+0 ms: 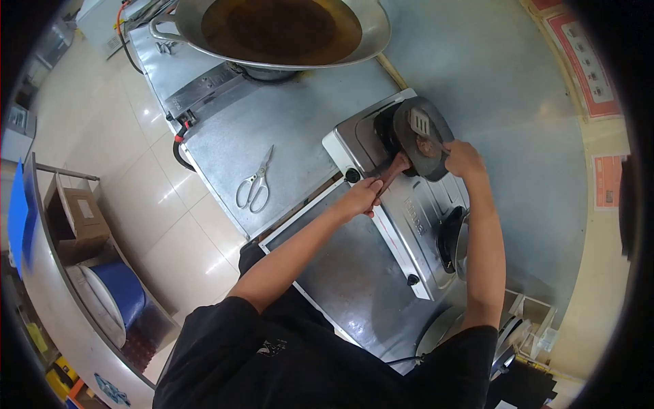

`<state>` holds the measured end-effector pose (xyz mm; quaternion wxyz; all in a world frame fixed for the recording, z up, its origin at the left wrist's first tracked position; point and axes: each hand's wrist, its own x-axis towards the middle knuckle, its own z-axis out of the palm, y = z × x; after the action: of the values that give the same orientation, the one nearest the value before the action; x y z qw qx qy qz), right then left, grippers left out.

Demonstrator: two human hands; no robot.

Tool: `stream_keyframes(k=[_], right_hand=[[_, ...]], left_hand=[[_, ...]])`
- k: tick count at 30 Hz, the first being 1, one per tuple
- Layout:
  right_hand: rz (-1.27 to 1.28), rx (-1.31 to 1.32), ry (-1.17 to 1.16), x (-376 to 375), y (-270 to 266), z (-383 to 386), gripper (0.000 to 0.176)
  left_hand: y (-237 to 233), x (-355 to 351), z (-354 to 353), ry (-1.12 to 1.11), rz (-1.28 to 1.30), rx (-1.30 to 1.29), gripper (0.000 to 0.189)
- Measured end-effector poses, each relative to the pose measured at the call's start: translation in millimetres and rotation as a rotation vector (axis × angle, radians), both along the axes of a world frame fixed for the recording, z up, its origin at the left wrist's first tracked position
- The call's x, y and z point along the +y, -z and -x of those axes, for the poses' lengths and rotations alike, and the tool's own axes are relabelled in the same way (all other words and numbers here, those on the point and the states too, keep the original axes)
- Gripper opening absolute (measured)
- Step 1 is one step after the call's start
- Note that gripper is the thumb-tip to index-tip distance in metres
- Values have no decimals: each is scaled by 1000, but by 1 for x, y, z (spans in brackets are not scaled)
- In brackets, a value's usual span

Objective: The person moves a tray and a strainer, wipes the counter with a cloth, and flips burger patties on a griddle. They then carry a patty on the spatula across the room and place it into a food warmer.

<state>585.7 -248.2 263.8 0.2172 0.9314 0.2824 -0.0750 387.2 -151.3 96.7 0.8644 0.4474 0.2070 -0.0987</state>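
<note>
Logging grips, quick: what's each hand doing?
Left hand: closed on the pan handle.
Right hand: closed on the spatula.

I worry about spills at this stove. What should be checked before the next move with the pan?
1. Left hand grips the pan handle: ok.
2. Right hand holds the spatula in the frying pan: ok.
3. Frying pan sits over the stove: ok.
4. Stove lit under the frying pan: cannot tell.
5. Scissors lie apart from the stove: ok.
</note>
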Motion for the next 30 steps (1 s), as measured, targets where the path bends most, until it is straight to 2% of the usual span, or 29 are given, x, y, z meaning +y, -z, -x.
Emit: stream_keyframes(k=[3,6,9,12,15,18,23,26,27,30], right_hand=[[77,43,-22,-13,-11,11,46],[-44,103,-90,-38,-32,18,42],[20,-4,-31,-64,-14,28,39],[4,34,36,-60,7,55,34],[48,126,-33,-60,32,56,29],[91,131,-88,-63,31,46,26],[-17,229,-108,-76,13,8,34],[86,124,-59,-61,26,47,31],[17,153,-143,-76,33,29,30],[1,191,-25,-78,-5,10,34]], left_hand=[[5,-4,2,-3,20,-24,34],[5,-6,0,-4,16,-21,32],[0,-4,1,-13,8,-11,33],[2,-6,0,-17,17,-24,35],[8,-12,0,-5,15,-1,37],[3,-8,0,9,3,-4,36],[5,-8,1,1,3,-29,36],[-3,-13,4,-43,1,-18,36],[-1,-14,5,-39,12,-18,36],[1,-13,2,-29,43,-47,35]])
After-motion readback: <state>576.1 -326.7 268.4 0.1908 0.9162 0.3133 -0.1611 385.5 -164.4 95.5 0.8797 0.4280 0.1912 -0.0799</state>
